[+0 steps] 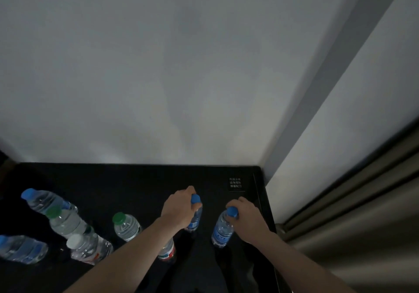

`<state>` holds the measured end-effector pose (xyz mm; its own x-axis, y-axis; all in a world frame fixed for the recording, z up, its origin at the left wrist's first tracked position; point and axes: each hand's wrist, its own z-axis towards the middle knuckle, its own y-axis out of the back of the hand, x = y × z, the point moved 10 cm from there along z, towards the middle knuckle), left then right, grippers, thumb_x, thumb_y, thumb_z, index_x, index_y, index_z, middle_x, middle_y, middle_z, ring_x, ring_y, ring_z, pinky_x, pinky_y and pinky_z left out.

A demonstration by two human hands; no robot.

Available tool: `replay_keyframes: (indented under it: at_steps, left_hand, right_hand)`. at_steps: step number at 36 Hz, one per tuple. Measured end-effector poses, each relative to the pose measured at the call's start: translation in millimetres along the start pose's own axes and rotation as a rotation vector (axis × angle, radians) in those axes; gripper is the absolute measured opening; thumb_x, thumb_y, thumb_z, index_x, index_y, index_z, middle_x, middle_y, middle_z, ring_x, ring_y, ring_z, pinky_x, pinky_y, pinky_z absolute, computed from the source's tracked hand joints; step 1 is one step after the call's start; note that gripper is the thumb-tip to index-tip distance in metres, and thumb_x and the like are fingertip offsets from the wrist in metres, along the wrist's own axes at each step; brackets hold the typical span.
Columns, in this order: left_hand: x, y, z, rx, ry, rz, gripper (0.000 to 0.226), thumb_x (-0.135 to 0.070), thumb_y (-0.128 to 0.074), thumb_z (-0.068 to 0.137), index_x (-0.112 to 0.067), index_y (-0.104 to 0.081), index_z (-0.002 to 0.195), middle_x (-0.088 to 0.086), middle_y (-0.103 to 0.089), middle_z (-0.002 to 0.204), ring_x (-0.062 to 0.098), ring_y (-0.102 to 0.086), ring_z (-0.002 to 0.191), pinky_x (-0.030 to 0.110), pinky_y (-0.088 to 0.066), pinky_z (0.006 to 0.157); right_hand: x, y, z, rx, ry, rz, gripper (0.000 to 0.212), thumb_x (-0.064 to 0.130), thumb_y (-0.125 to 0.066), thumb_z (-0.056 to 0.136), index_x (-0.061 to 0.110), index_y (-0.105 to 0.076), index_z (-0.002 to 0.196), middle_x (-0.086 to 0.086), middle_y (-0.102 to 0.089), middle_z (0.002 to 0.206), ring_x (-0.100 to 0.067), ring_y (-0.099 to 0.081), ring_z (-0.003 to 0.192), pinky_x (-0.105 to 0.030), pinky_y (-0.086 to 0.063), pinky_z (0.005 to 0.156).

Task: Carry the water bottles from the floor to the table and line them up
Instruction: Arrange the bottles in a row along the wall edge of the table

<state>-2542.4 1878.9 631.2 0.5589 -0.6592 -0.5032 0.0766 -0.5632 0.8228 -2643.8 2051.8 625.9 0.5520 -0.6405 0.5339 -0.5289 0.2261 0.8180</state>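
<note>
Six bottles [64,222] stand or lean on the left of the black table [145,179], one half hidden under the left forearm. The left hand [179,209] grips a blue-capped bottle [194,216] by its neck; the right hand [248,218] grips another [223,228] just beside it, both upright near a small printed label [235,183].

Bare tabletop [140,184] behind bottles [125,226]
</note>
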Motion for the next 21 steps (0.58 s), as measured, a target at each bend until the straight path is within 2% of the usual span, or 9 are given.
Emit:
replay_keyframes:
  at_steps: [6, 11, 13, 18, 21]
  left_hand:
    - [-1.0, 5.4, 17.7, -0.053, 0.07, -0.056, 0.02, -0.029, -0.058, 0.099, -0.023, -0.051, 0.116, -0.001, -0.062, 0.107, 0.012, -0.065, 0.092, 0.034, -0.059, 0.083]
    - [2.4, 7.6, 35.2, -0.08, 0.131, -0.072, 0.025, -0.025, -0.061, 0.097, -0.025, -0.05, 0.119, -0.001, -0.062, 0.108, 0.011, -0.064, 0.093, 0.031, -0.059, 0.082]
    - [3.7, 8.6, 42.9, -0.098, 0.15, -0.086, 0.025, -0.024, -0.061, 0.096, -0.026, -0.049, 0.118, -0.004, -0.06, 0.106, 0.01, -0.064, 0.09, 0.029, -0.058, 0.079]
    - [-0.7, 6.3, 63.2, -0.131, 0.159, -0.108, 0.017, -0.027, -0.059, 0.098, -0.031, -0.046, 0.109, -0.007, -0.058, 0.1, 0.004, -0.058, 0.077, 0.019, -0.051, 0.062]
    - [-9.6, 3.8, 75.2, -0.131, 0.164, -0.148, 0.016, -0.026, -0.059, 0.097, -0.029, -0.048, 0.108, -0.006, -0.057, 0.101, 0.008, -0.06, 0.086, 0.024, -0.055, 0.071]
  right_hand:
    - [-26.9, 38.6, 38.0, 0.003, 0.025, -0.015, 0.022, 0.026, -0.07, 0.088, 0.023, -0.066, 0.11, 0.005, -0.053, 0.102, -0.007, -0.052, 0.086, -0.009, -0.034, 0.066]
    - [-36.8, 80.0, 75.3, -0.054, 0.072, -0.097, 0.026, 0.024, -0.069, 0.088, 0.025, -0.066, 0.114, 0.004, -0.057, 0.108, -0.018, -0.058, 0.097, -0.029, -0.043, 0.081]
    - [-42.1, 93.2, 90.4, -0.064, 0.088, -0.116, 0.027, 0.023, -0.068, 0.09, 0.024, -0.065, 0.117, 0.005, -0.058, 0.112, -0.017, -0.058, 0.101, -0.03, -0.044, 0.084]
    - [-55.9, 116.8, 126.2, -0.096, 0.105, -0.151, 0.025, 0.024, -0.067, 0.091, 0.024, -0.064, 0.116, 0.003, -0.057, 0.104, -0.018, -0.057, 0.095, -0.027, -0.04, 0.075]
    - [-65.2, 125.9, 145.4, -0.106, 0.099, -0.141, 0.027, 0.024, -0.069, 0.09, 0.022, -0.065, 0.117, 0.002, -0.058, 0.104, -0.018, -0.057, 0.094, -0.031, -0.046, 0.079]
